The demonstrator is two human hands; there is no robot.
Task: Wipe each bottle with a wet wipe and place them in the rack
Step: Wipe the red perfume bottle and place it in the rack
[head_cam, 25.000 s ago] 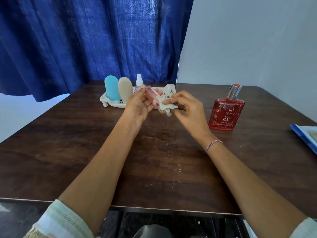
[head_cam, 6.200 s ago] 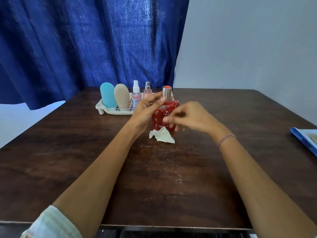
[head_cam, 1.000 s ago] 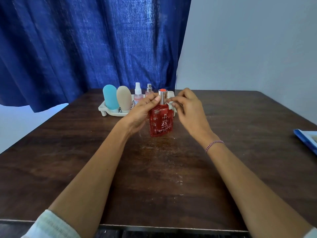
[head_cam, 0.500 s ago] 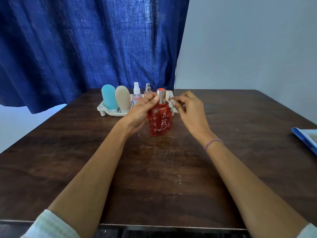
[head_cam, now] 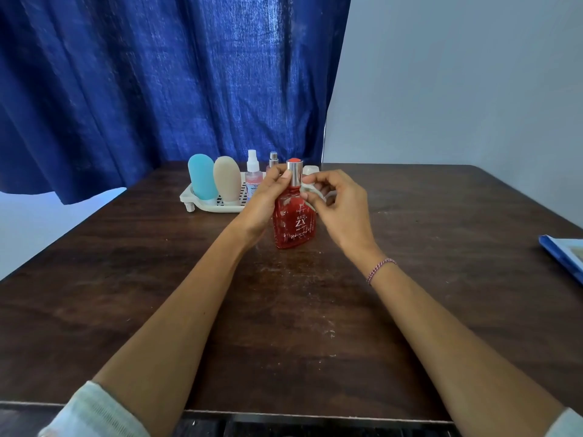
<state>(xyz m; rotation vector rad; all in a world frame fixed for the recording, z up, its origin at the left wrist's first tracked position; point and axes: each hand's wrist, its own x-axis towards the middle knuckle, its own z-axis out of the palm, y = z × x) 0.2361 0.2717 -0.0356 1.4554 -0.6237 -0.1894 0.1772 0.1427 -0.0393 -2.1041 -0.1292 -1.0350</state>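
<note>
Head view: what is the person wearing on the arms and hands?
Both forearms are bare. The left sleeve and right sleeve are pale fabric, the left visibly ribbed. A thin pink-purple bracelet circles the right wrist. The left hand and right hand wear no gloves.

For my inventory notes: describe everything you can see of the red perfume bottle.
The red perfume bottle is flat-sided clear glass, ribbed along its edges, filled with red liquid and lettered "RED ZX" in white. A silver cap with a red top closes it. Its base is on the dark wooden table, near upright, in front of the white rack. The left hand grips its neck and shoulder; the right hand holds a wet wipe against the neck.
</note>
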